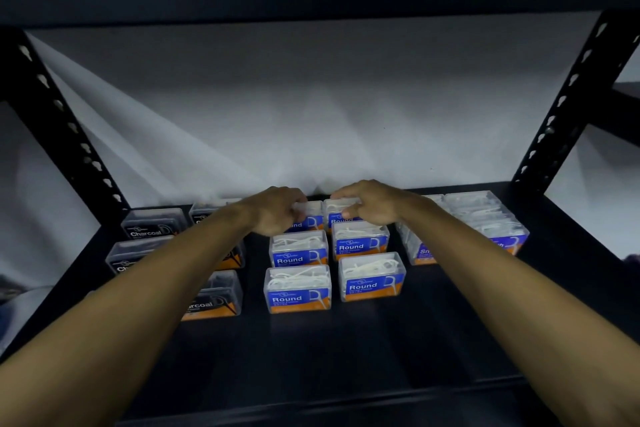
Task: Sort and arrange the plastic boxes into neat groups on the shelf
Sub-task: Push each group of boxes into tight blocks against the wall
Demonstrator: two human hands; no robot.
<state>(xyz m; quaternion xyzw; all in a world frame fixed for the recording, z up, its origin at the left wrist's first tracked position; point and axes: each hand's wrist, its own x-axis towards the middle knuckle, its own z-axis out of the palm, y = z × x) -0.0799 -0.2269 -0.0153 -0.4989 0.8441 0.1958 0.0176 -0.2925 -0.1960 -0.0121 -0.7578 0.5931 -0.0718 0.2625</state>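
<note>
Plastic boxes sit in three groups on the dark shelf [346, 350]: black Charcoal boxes [154, 226] at 9 o'clock, blue Round boxes [298, 289] in the middle, clear boxes [485, 218] at 3 o'clock. We see the left hand [277, 210] curled on the back-left Round box [308, 217], its grip narrow. The right hand [369, 201] holds the back-right Round box [341, 211] at 12 o'clock.

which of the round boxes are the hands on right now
The two back-row ones. The left hand grips the back left Round box and the right hand the back right Round box; the four nearer Round boxes sit untouched.
</note>
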